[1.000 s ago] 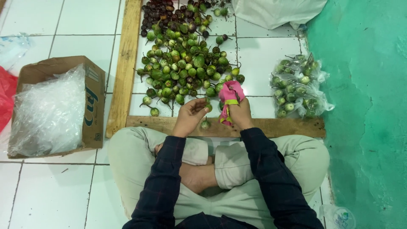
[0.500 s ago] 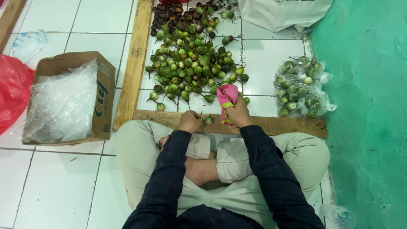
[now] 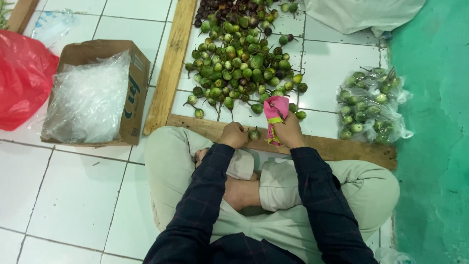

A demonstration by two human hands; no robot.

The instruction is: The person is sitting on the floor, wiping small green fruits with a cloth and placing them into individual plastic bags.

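Observation:
I sit cross-legged on a white tiled floor. My left hand [image 3: 233, 135] is closed around a small round green eggplant [image 3: 254, 134] at the wooden plank [image 3: 342, 146] in front of my knees. My right hand [image 3: 289, 131] grips a pink cloth [image 3: 276, 110] just right of that fruit. A large heap of small green and dark purple eggplants [image 3: 239, 63] lies on the tiles beyond the plank.
A cardboard box [image 3: 134, 93] holding clear plastic bags stands at left, with a red plastic bag [image 3: 22, 78] beside it. A clear bag filled with green eggplants [image 3: 369, 110] lies at right by the green wall [image 3: 435, 122]. A white sack [image 3: 361, 14] lies at the top right.
My hands have drawn back from the heap to the plank near my knees, the left one bringing a green eggplant along. The view has shifted slightly.

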